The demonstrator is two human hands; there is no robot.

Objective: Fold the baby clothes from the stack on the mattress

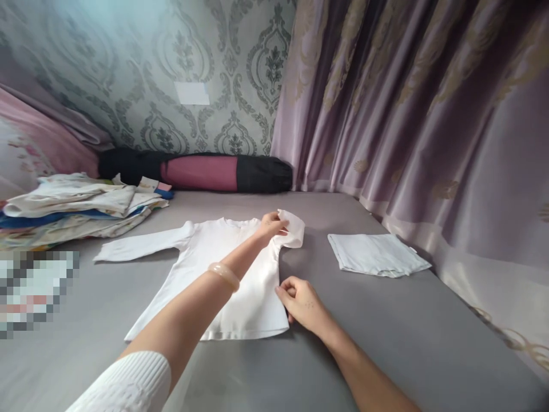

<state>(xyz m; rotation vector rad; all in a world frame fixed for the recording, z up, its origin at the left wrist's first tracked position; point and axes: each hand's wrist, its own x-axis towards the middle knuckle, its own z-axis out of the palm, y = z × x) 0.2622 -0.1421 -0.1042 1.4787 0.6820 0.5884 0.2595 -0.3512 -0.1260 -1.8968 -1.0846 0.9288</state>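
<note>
A white long-sleeved shirt point(253, 292) lies spread on the grey sheet, its neckline away from me and one sleeve stretched out to the left. Reaching across it, my left hand point(271, 224) is closed on the shirt at the right shoulder, where the other sleeve curls up and bends over. My left forearm, with a pale bangle on it, hides part of the shirt's middle. At the shirt's right side edge, above the hem, my right hand point(306, 303) pinches the fabric between thumb and fingers.
A folded white garment point(377, 254) lies to the right. Stacked clothes point(81, 206) sit at the left, with a blurred-out item point(34, 292) nearer me. Along the patterned wall rests a long black and maroon roll point(199, 173). Purple curtains point(386, 103) hang at the right.
</note>
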